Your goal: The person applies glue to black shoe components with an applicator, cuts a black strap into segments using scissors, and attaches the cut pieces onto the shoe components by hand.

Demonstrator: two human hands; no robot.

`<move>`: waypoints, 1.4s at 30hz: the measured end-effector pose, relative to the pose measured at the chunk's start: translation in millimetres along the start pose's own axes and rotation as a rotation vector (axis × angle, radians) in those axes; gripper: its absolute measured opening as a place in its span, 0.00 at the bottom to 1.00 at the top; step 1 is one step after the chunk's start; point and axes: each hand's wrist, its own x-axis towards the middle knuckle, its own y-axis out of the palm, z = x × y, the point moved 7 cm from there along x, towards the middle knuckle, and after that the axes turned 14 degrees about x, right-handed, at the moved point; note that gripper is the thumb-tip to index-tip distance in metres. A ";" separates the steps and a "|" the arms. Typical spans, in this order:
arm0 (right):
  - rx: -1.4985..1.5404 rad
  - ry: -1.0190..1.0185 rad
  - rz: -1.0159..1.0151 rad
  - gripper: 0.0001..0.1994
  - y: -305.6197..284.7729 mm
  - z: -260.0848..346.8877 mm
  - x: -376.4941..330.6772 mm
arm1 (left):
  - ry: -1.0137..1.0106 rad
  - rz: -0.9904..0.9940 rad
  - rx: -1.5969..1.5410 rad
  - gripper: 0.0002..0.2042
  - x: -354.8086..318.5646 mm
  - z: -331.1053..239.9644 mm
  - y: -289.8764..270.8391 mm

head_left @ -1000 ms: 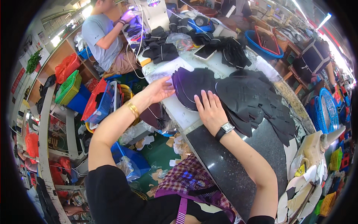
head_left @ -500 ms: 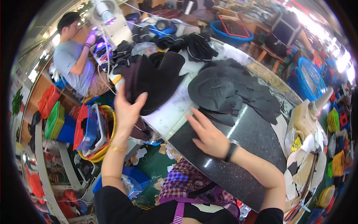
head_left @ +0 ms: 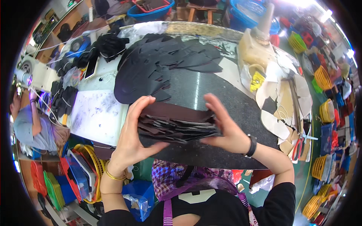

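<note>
right of the hands [head_left: 130, 142], dark desk [head_left: 234, 98] leaves passage up to white scraps [head_left: 270, 117]; a black heap [head_left: 162, 56] obstructs ahead, a beige container [head_left: 256, 51] far right; leftward, a flat white sheet [head_left: 94, 113] leaves room.

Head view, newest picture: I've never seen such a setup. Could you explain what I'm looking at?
There is no robot here: a person works with bare hands. A wide fisheye camera on the person's head looks down, so straight edges bend. The left hand grips one end of a stack of dark, flat pieces; the right hand is at the other end, its grip unclear. Beyond, a pile of black pieces lies on the worktop, with a smudged white panel to the left.
</note>
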 end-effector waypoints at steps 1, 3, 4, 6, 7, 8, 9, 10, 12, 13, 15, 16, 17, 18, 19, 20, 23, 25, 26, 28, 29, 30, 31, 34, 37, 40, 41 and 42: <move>-0.024 -0.057 0.021 0.47 11.4 9.3 1.6 | 0.015 0.016 -0.002 0.37 5.6 -7.5 0.8; -0.075 -0.190 0.264 0.42 27.3 23.5 7.4 | 0.167 0.136 0.053 0.42 18.7 -27.7 9.3; -0.183 -0.196 0.361 0.37 27.2 24.9 5.8 | 0.227 0.139 0.105 0.44 25.7 -30.9 7.7; -0.290 -0.184 0.279 0.36 2.9 25.0 -2.0 | 0.133 0.197 -0.032 0.44 27.1 -11.1 13.5; -0.384 -0.180 0.234 0.36 -8.7 26.7 -5.2 | 0.008 0.235 -0.147 0.43 21.7 2.0 17.4; -0.393 -0.192 0.142 0.30 -25.3 41.5 -10.1 | 0.022 0.080 -0.251 0.42 16.7 10.1 16.6; -0.547 -0.213 0.028 0.25 -45.3 54.3 -12.3 | 0.020 0.078 -0.244 0.42 11.1 16.0 16.9; -0.716 -0.285 -0.151 0.24 -71.8 57.3 -20.9 | -0.040 0.038 -0.119 0.41 1.2 24.5 9.9; -1.078 -0.272 -0.392 0.24 -117.6 65.7 -20.9 | -0.072 0.042 0.043 0.37 11.6 14.5 7.8; -1.090 -0.213 -0.465 0.24 -139.6 54.5 -20.5 | -0.061 0.055 0.020 0.37 29.2 6.7 12.0; -1.126 -0.087 -0.465 0.23 -164.8 41.3 -14.0 | -0.271 0.056 -0.384 0.34 58.3 -0.1 9.9; -1.237 -0.093 -0.375 0.21 -167.4 36.2 -9.6 | -0.305 0.243 -0.496 0.33 75.7 -4.3 22.9; -1.347 -0.100 -0.283 0.19 -165.6 31.9 -6.7 | -0.335 0.429 -0.610 0.33 92.5 -5.8 38.3; -1.320 -0.370 -0.372 0.09 -159.3 48.7 -6.9 | -0.341 0.562 -0.609 0.31 100.0 0.5 56.6; -1.311 -0.370 -0.355 0.09 -157.9 52.7 -3.1 | -0.430 0.666 -0.681 0.31 99.3 9.9 82.3; -1.072 -0.265 -0.582 0.07 -175.7 61.9 -5.8 | -0.447 0.722 -0.628 0.31 99.8 18.9 102.0; -0.610 -0.194 -0.839 0.11 -207.1 53.2 -12.5 | -0.198 0.693 0.028 0.29 102.2 38.8 128.9; -0.569 0.012 -0.742 0.11 -211.1 35.7 -10.6 | -0.219 0.736 0.135 0.30 94.1 44.2 137.6; -0.506 -0.048 -0.750 0.13 -212.9 34.8 -11.0 | -0.107 0.587 0.218 0.31 95.0 45.3 131.7; -0.517 -0.106 -0.761 0.13 -223.0 32.5 -13.8 | 0.017 0.402 0.307 0.35 95.8 35.9 118.9; -0.533 -0.181 -0.768 0.14 -226.3 34.8 -17.9 | 0.095 0.280 0.332 0.35 97.8 31.8 113.5; -0.581 -0.086 -0.784 0.14 -226.7 31.1 -21.4 | 0.018 0.288 0.281 0.35 95.6 32.0 106.5; -0.513 -0.043 -0.807 0.14 -233.5 26.8 -27.7 | -0.054 0.288 0.228 0.35 95.8 33.7 101.2; -0.245 0.102 -0.834 0.13 -241.8 15.0 -38.9 | -0.068 0.234 0.254 0.36 85.1 43.1 92.1; 0.148 0.189 -0.638 0.12 -216.6 -6.5 -34.4 | 0.039 0.223 0.397 0.37 67.3 44.8 104.3; 0.523 0.180 -0.516 0.11 -160.6 -6.2 -21.8 | 0.009 0.281 0.353 0.35 59.9 49.9 108.9; 0.601 0.179 -0.450 0.11 -146.0 -4.9 -15.8 | 0.010 0.281 0.326 0.34 59.4 50.4 108.8; 0.397 0.186 -0.413 0.11 -141.9 -4.7 -13.1 | 0.009 0.287 0.324 0.34 59.0 51.2 109.2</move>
